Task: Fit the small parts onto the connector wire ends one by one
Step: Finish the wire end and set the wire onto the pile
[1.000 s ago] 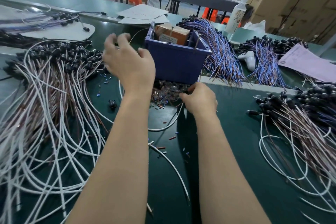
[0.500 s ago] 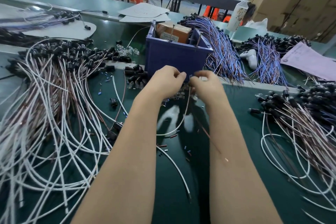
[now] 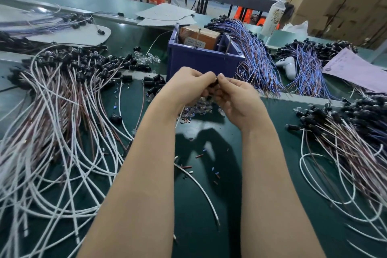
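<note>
My left hand (image 3: 189,86) and my right hand (image 3: 236,98) meet in front of the blue bin (image 3: 201,60), raised above the green mat. Their fingertips pinch a small dark connector part (image 3: 215,81) between them; a thin white wire (image 3: 180,115) drops from under my left hand. A pile of small clear and coloured parts (image 3: 199,109) lies on the mat just below the hands. A big heap of white and brown wires with black connectors (image 3: 62,94) spreads on the left.
Another heap of wired connectors (image 3: 345,136) lies on the right. Blue-purple wire bundles (image 3: 255,58) hang behind the bin, beside a white controller (image 3: 288,67) and a pink sheet (image 3: 356,71). Loose black caps (image 3: 152,84) and a single white wire (image 3: 201,190) lie on the mat.
My left hand came back from the left wire heap to the centre, and my right hand rose off the parts pile. Both now pinch a small part together, slightly nearer me.
</note>
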`<state>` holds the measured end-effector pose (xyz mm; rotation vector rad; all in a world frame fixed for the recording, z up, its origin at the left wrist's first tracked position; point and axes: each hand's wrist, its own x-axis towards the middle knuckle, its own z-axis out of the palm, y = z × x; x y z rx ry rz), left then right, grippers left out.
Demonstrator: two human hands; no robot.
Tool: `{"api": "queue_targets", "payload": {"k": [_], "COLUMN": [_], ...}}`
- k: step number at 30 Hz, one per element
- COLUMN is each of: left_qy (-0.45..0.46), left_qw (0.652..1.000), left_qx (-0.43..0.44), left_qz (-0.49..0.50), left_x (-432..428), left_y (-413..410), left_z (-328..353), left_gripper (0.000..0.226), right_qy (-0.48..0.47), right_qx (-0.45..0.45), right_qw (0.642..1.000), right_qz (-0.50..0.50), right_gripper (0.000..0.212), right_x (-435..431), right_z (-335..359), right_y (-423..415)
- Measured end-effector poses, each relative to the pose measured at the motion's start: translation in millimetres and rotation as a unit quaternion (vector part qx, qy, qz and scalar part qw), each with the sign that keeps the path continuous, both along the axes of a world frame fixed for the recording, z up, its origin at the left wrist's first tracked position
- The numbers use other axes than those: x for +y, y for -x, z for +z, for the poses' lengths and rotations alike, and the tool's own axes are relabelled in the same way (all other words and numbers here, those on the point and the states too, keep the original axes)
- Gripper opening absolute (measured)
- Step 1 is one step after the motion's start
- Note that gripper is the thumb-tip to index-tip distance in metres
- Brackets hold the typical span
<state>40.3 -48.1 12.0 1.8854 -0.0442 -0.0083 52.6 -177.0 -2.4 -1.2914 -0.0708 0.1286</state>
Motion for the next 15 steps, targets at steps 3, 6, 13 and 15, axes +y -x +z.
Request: {"api": "queue_targets", "payload": {"k": [3,6,13,15], "left_qy": [0.01,0.004,0.071,0.094], "left_qw": [0.999,0.998,0.997,0.995], "left_qx": [0.034,0.055,0.035,0.029], "left_qz": [0.001,-0.006,0.014,0.002], "left_x": [3,5,19,15], "left_y": [-2,-1,-2,-1], "left_z": [-3,-7,-3,-4], "left_gripper": [0.035,0.035,0.023,0.02], "right_qy": [-0.046,-0.069,0.049,0.078], "right_qx": [0.039,0.072,-0.007,-0.028], "right_qw": [0.998,0.995,0.997,0.996], "right_qz": [0.012,0.012,-0.057,-0.038], "right_gripper": [0.026,0.03,0.025,0.024], "right_x": [4,8,-1,3], "right_z": [-6,-11,0,6], "right_y": [0,1,0,1]}}
